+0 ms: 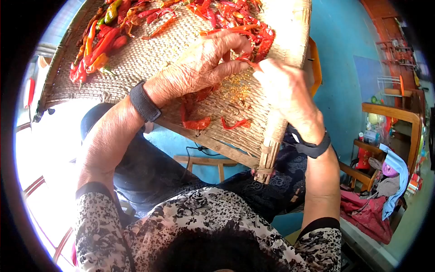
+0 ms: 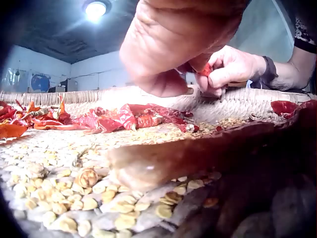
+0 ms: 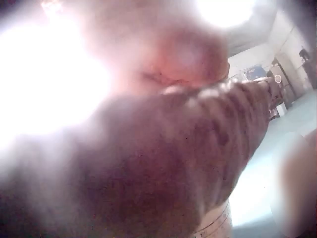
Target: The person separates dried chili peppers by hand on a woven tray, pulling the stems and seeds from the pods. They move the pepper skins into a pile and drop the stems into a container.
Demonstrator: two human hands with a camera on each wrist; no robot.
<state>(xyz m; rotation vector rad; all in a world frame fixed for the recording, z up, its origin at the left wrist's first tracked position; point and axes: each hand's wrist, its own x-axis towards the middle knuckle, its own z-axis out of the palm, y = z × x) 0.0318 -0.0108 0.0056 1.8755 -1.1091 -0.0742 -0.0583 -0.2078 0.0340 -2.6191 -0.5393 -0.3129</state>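
Observation:
Over the right part of a woven tray (image 1: pixel 149 59), the left hand (image 1: pixel 204 63) pinches a piece of red pepper (image 1: pixel 247 61) between thumb and fingers. At its other end the right hand (image 1: pixel 287 90) grips the same piece with curled fingers. The left wrist view shows the left hand (image 2: pixel 173 44) close by, and the right hand (image 2: pixel 233 69) behind it with a bit of red pepper (image 2: pixel 206 70) at its fingertips. Pale seeds (image 1: pixel 238 93) lie on the weave below. In the right wrist view the hand is blurred and its fingertips are hidden.
Whole red peppers (image 1: pixel 106 43) lie at the tray's upper left, split red pieces (image 1: pixel 265 41) along its right side. Two red strips lie near the front edge. The tray rests above the person's legs (image 1: pixel 149 167). A wooden chair (image 1: pixel 408 111) with cloths stands at the right.

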